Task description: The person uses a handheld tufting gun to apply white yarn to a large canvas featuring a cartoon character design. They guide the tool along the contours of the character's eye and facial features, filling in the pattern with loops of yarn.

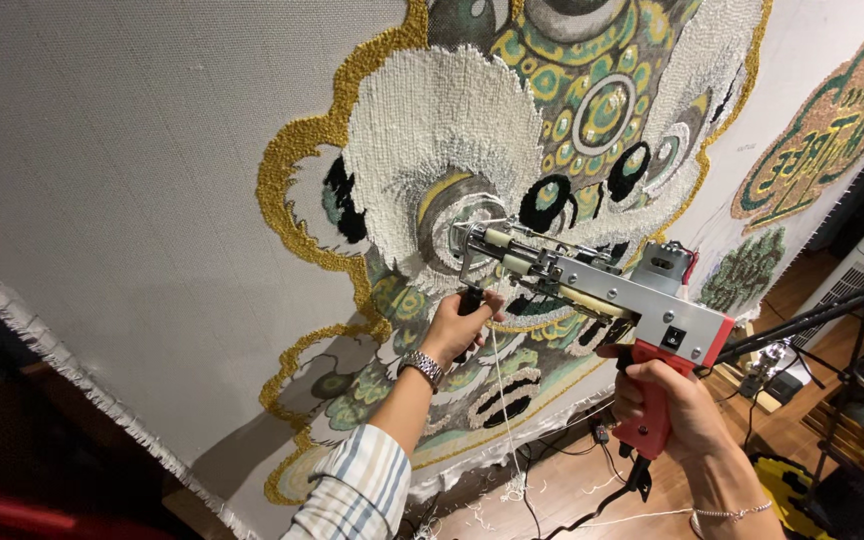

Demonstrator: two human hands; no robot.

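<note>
1. Left hand fist-wrapped on black front handle of tufting gun.
2. Right hand clenched on red grip; trigger finger probably hidden.
3. Gun tip against tufted cloth, white yarn trailing.

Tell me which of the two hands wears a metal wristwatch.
The left hand, gripping the tufting gun's black front handle, wears the metal wristwatch. The right hand, on the red handle, wears only a thin bracelet.
</note>
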